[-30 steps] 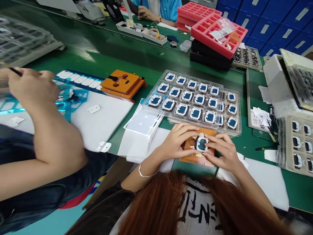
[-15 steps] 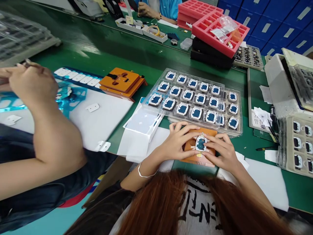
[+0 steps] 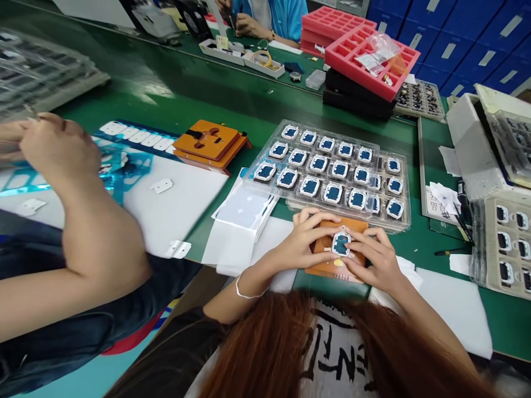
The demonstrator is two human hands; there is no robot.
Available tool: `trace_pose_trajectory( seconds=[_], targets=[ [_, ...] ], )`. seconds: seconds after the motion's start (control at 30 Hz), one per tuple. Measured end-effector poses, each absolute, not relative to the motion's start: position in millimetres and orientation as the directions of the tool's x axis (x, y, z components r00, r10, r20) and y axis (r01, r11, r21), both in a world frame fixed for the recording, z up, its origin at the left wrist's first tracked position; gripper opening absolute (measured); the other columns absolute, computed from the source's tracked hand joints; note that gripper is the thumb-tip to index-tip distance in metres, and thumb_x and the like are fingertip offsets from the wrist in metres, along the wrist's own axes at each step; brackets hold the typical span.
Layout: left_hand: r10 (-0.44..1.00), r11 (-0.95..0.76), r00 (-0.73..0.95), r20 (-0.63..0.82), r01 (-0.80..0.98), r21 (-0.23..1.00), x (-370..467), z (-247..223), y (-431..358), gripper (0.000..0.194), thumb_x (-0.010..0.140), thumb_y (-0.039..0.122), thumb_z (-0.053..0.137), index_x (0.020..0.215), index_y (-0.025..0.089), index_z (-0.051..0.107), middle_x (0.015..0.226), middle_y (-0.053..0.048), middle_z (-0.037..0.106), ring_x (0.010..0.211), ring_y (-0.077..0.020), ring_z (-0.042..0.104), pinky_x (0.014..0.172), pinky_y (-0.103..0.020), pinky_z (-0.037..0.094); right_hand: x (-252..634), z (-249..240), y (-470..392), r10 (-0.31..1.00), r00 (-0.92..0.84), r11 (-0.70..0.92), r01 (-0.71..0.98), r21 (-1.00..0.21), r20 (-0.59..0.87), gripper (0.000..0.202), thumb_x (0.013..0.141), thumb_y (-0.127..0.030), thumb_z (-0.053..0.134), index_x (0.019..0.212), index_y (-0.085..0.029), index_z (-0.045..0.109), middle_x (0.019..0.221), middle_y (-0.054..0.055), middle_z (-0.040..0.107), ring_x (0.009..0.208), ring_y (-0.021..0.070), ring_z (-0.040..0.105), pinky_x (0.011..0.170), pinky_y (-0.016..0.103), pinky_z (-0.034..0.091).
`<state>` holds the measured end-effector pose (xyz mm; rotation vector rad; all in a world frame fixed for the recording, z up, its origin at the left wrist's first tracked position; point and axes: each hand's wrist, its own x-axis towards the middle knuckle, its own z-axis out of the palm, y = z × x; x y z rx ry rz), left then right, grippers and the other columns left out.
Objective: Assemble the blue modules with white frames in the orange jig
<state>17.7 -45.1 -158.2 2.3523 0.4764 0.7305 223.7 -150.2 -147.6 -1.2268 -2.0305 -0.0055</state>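
Small white-framed blue module [image 3: 341,244] sits on the orange fixture [image 3: 332,265], near edge of the green bench [image 3: 257,110], just in front of the clear tray [image 3: 394,221] of like parts. Left hand [image 3: 305,243] and right hand [image 3: 375,260] pinch it from either side. Looks light, rigid, probably fragile (grip the frame edges, not the blue face).

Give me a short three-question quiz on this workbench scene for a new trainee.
1. True or false: both hands press on one small blue-faced part.
2. What does that part sit on? A) the pink foam tray B) an orange fixture C) a white sheet
3. Fill in: the clear tray of matching parts lies just ____ the fixture.

Key: 1 true: left hand, right hand. 2 B, the orange fixture. 3 beyond.
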Motion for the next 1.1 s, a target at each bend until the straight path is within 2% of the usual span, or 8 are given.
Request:
trace_pose_trajectory(
  seconds=[0.07, 0.17, 0.33, 0.5, 0.6, 0.8, 1.0, 1.1],
  targets=[
    [0.456, -0.737, 0.787, 0.416, 0.072, 0.672, 19, -159, -47, 0.035, 0.090, 0.056, 0.057, 0.108, 0.030, 0.073, 0.134, -0.007, 0.055, 0.119, -0.0271, 0.039, 0.104, -0.045, 0.029, 224, -150, -150, 0.762, -0.252, 0.533, 0.767, -0.358, 0.597, 0.030, 0.083, -0.021, 0.072, 0.112, -0.019, 0.063, 0.118, 0.012, 0.071, 0.087, 0.0238, 0.054, 0.074, 0.042, 0.053],
    [0.411, -0.748, 0.807, 0.423, 0.034, 0.663, 20, -160, -50, 0.040, 0.089, 0.058, 0.058, 0.117, 0.030, 0.069, 0.135, -0.008, 0.055, 0.120, -0.0276, 0.038, 0.105, -0.046, 0.028, 224, -151, -150, 0.769, -0.229, 0.522, 0.763, -0.381, 0.597, 0.038, 0.083, -0.022, 0.071, 0.118, -0.020, 0.060, 0.116, 0.011, 0.071, 0.085, 0.0234, 0.054, 0.073, 0.041, 0.054],
    [0.507, -0.713, 0.756, 0.413, 0.098, 0.695, 18, -160, -48, 0.054, 0.082, 0.061, 0.066, 0.118, 0.023, 0.062, 0.124, -0.010, 0.062, 0.116, -0.0274, 0.044, 0.102, -0.045, 0.029, 222, -150, -146, 0.745, -0.183, 0.534, 0.739, -0.410, 0.641, 0.039, 0.080, -0.024, 0.072, 0.117, -0.024, 0.059, 0.110, 0.008, 0.074, 0.079, 0.0219, 0.055, 0.069, 0.038, 0.053],
    [0.547, -0.709, 0.723, 0.422, 0.132, 0.693, 18, -160, -46, 0.055, 0.079, 0.066, 0.066, 0.111, 0.021, 0.062, 0.118, -0.009, 0.066, 0.111, -0.0271, 0.047, 0.097, -0.043, 0.031, 227, -146, -146, 0.745, -0.121, 0.525, 0.714, -0.463, 0.656, 0.032, 0.078, -0.023, 0.074, 0.108, -0.026, 0.062, 0.108, 0.007, 0.075, 0.081, 0.0226, 0.057, 0.070, 0.039, 0.053],
    [0.545, -0.724, 0.733, 0.407, 0.167, 0.669, 18, -160, -46, 0.051, 0.082, 0.063, 0.064, 0.113, 0.022, 0.064, 0.117, -0.009, 0.067, 0.111, -0.0270, 0.046, 0.098, -0.042, 0.029, 230, -144, -147, 0.747, -0.136, 0.536, 0.703, -0.468, 0.651, 0.030, 0.080, -0.022, 0.074, 0.108, -0.026, 0.063, 0.112, 0.007, 0.074, 0.081, 0.0219, 0.058, 0.070, 0.039, 0.053],
    [0.465, -0.773, 0.783, 0.414, 0.131, 0.621, 17, -162, -46, 0.055, 0.091, 0.057, 0.057, 0.135, 0.025, 0.055, 0.115, -0.009, 0.068, 0.111, -0.0261, 0.046, 0.095, -0.041, 0.028, 230, -145, -148, 0.734, -0.201, 0.585, 0.672, -0.455, 0.648, 0.029, 0.082, -0.021, 0.072, 0.108, -0.023, 0.061, 0.116, 0.012, 0.072, 0.081, 0.0215, 0.059, 0.069, 0.040, 0.053],
    [0.407, -0.792, 0.789, 0.461, 0.053, 0.609, 18, -165, -43, 0.048, 0.093, 0.056, 0.053, 0.131, 0.026, 0.059, 0.116, -0.008, 0.070, 0.111, -0.0245, 0.051, 0.095, -0.041, 0.027, 241, -144, -149, 0.719, -0.242, 0.621, 0.645, -0.445, 0.651, 0.041, 0.082, -0.024, 0.072, 0.120, -0.023, 0.056, 0.113, 0.013, 0.073, 0.083, 0.0217, 0.062, 0.069, 0.039, 0.055],
    [0.425, -0.805, 0.762, 0.488, 0.071, 0.589, 18, -168, -41, 0.042, 0.094, 0.052, 0.054, 0.126, 0.025, 0.062, 0.115, -0.008, 0.071, 0.113, -0.0252, 0.053, 0.096, -0.043, 0.025, 264, -134, -149, 0.736, -0.177, 0.561, 0.700, -0.442, 0.653, 0.042, 0.081, -0.023, 0.072, 0.120, -0.024, 0.056, 0.110, 0.012, 0.072, 0.086, 0.0223, 0.065, 0.067, 0.037, 0.055]
  ],
)
